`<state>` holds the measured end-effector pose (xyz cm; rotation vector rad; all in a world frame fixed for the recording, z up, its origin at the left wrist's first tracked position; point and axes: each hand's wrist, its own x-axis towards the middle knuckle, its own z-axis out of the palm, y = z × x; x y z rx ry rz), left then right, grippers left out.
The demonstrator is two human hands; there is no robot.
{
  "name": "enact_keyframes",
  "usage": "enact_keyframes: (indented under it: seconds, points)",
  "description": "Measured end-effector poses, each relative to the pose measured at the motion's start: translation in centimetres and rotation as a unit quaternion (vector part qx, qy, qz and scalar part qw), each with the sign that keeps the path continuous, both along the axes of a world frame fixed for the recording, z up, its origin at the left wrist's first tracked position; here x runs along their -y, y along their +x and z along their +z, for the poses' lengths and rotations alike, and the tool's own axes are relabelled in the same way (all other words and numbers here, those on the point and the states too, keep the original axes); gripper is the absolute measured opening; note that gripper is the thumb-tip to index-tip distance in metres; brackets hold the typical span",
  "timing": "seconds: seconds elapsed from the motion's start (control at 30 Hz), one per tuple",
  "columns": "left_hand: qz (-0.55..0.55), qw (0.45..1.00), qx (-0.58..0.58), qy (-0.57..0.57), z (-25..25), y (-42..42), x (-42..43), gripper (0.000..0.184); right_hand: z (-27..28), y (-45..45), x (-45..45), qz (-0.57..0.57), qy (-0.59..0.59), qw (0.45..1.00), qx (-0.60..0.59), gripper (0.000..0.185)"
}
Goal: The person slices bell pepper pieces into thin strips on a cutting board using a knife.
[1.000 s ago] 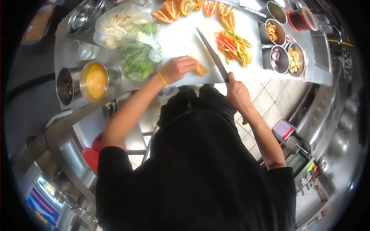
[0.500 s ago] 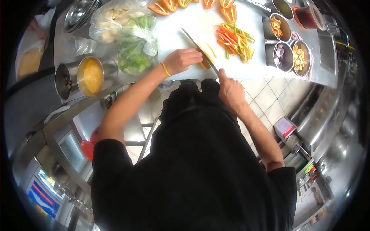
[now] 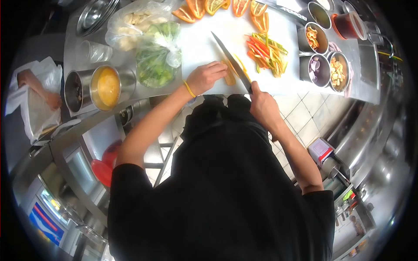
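On the white cutting board [image 3: 198, 52], my left hand [image 3: 208, 77] has its fingers bent down onto a piece of orange pepper [image 3: 230, 76] near the front edge. My right hand [image 3: 264, 106] grips the handle of a long knife [image 3: 230, 56], whose blade points up and to the left just right of the piece. Thin cut strips [image 3: 240, 64] lie on the blade's right side. Farther right is a pile of red, yellow and green strips [image 3: 267, 54]. Larger orange pepper pieces [image 3: 260, 21] sit along the board's far side.
Plastic bags of green vegetables [image 3: 156, 65] and pale food [image 3: 130, 28] lie left of the board. Metal pots, one with yellow liquid [image 3: 108, 87], stand farther left. Several metal containers [image 3: 315, 69] are at right. Another person's hand [image 3: 52, 101] touches a white bag [image 3: 32, 113] at far left.
The knife has moved slightly away from the pepper piece, to the right. My left hand has drawn back a little. The other person's hand and white bag have come farther into view at left.
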<state>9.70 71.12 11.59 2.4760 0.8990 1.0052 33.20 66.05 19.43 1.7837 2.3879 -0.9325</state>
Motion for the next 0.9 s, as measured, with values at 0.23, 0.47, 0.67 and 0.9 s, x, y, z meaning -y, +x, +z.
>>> enact_keyframes:
  seconds: [0.23, 0.47, 0.67, 0.9]
  points:
    - [0.043, 0.999, 0.023, -0.022, -0.3, 0.5, 0.9, 0.025, 1.3, 0.3, 3.4, -0.001, -0.062, 0.996, 0.065, 0.023]
    - [0.05, 0.998, 0.02, -0.019, -0.4, 0.5, 0.6, 0.025, 0.7, -1.7, 0.5, -0.021, 0.009, 0.999, 0.026, 0.022]
    - [0.062, 0.998, 0.024, -0.016, -0.2, 0.7, 1.2, 0.024, -0.1, -1.8, 2.7, -0.019, -0.014, 0.999, 0.039, 0.021]
    - [0.106, 0.993, 0.038, -0.048, -0.4, 1.2, 1.7, 0.021, 2.5, -2.5, 1.4, -0.012, -0.012, 0.999, 0.047, 0.035]
